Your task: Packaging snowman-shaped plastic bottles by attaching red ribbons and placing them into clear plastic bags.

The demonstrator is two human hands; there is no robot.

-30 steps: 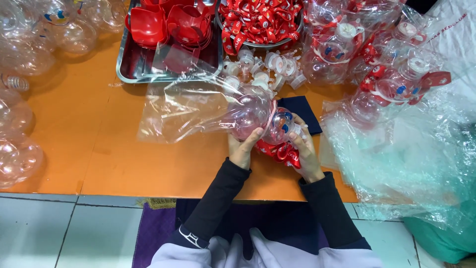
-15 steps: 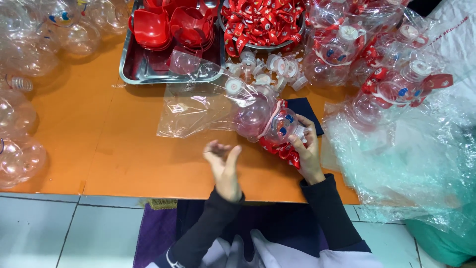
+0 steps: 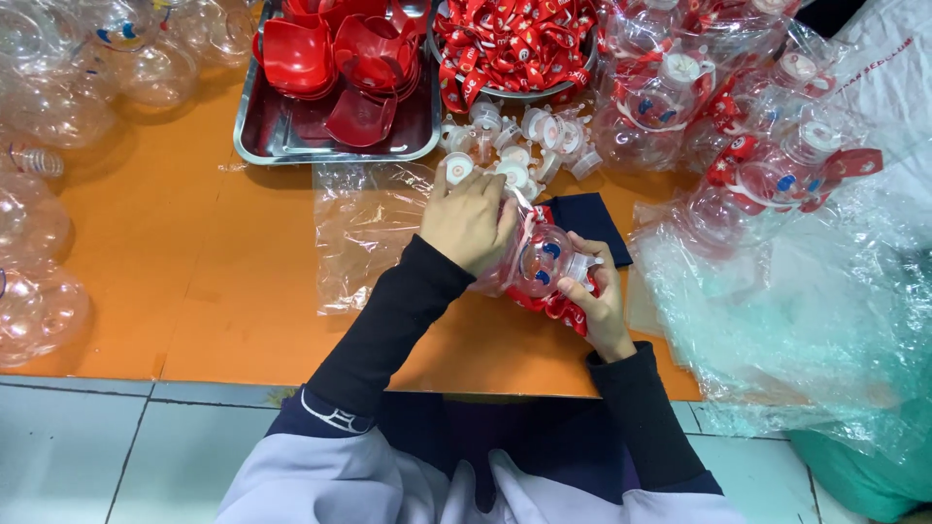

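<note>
Both hands close together, black sleeves to the wrists.
Left hand [image 3: 471,218] reaches forward, palm down, fingers [image 3: 449,186] curled at the tips; right hand [image 3: 594,296] sits nearer the body, fingers bent in a grip.

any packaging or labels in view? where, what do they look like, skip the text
Clear plastic bag: flat on the orange table, left of the left hand.
Bagged bottles: heaped at right, clear wrap, red straps.
Blue and red sticker: on the clear round bottle in the right hand.
</note>
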